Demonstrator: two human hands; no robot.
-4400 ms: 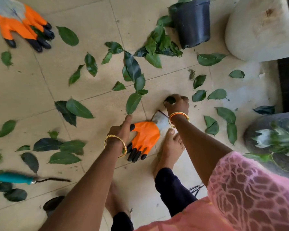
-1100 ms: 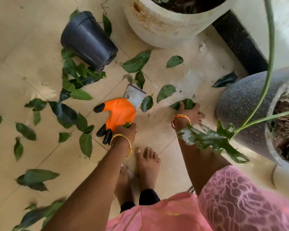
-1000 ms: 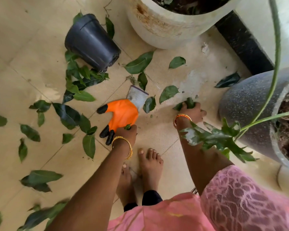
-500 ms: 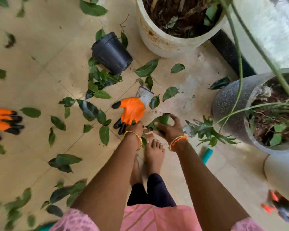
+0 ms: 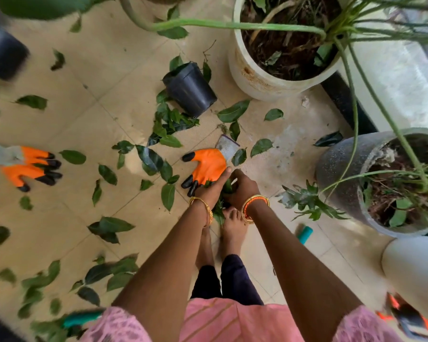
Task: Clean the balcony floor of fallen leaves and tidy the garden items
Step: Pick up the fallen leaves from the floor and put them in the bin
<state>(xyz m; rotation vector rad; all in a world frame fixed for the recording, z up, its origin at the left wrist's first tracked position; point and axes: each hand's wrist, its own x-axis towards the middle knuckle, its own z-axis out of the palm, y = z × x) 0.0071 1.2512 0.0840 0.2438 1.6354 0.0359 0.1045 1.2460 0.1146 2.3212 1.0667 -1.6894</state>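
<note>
Green fallen leaves point(image 5: 148, 157) lie scattered over the beige tiled floor point(image 5: 89, 70). My left hand point(image 5: 211, 190) and my right hand point(image 5: 241, 187) meet above my bare feet and both grip one bunch of gathered leaves point(image 5: 219, 209) held between them. An orange garden glove point(image 5: 208, 166) with black claw tips lies on the floor just beyond my left hand. A second orange glove point(image 5: 27, 166) lies at the far left. A black plastic pot point(image 5: 189, 88) lies tipped on its side with a heap of leaves at its mouth.
A white planter point(image 5: 262, 77) stands at the back right and a grey speckled planter point(image 5: 341, 174) at the right, their long stems arching overhead. A teal tool handle point(image 5: 305, 235) lies by my right foot, another teal handle point(image 5: 80, 319) at bottom left. Orange-handled shears point(image 5: 405, 317) at bottom right.
The view has risen and pulled back. My right hand has carried its leaves from beside the grey planter to my left hand, and both now hold the bunch together.
</note>
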